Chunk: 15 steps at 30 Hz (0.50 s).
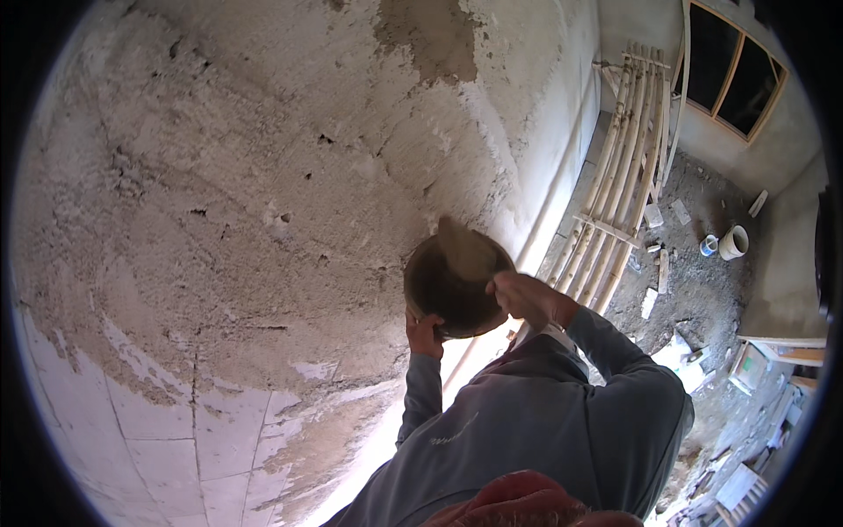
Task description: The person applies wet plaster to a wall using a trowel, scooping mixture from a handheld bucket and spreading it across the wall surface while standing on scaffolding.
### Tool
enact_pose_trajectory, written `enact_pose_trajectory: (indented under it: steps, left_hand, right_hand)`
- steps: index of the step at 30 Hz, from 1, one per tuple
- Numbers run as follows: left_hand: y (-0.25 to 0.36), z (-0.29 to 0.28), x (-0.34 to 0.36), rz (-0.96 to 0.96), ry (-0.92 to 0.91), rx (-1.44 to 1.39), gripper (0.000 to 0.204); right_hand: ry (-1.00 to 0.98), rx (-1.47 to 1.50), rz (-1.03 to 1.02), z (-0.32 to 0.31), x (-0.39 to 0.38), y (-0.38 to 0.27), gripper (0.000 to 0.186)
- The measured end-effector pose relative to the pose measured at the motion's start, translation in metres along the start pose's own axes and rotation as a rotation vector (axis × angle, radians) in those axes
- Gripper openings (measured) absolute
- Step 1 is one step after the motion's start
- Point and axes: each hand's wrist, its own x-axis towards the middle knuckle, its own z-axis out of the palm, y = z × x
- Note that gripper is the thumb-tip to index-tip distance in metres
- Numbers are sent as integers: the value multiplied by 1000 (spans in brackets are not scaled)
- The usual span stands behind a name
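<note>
Rough plastered wall (263, 176) fills the view, grey coat patchy over white blocks below. Left hand (425, 332) grips the lower rim of a round mortar pan (448, 290), held against the wall with its open face turned toward the person. Right hand (527, 299) is closed on a trowel (465, 250), blade inside the pan, long axis running up-left from the hand. Ladder (619, 176) leans farther along; rubble-strewn floor (702, 281) beyond.

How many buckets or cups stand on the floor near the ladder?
2: a white bucket and a smaller blue-white cup just left of it, right of the ladder. Rubble may hide others.
</note>
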Motion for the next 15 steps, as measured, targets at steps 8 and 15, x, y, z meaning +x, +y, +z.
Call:
enact_pose_trajectory:
  steps: [8, 15]
  left_hand:
    - [-32, -84, -65, 221, 114, 571, 60]
    - [-121, -246, -144, 56, 524, 383, 63]
  right_hand:
    - [534, -80, -995, -8, -7, -170, 33]
    - [1216, -387, -1696, -4, 35, -252, 35]
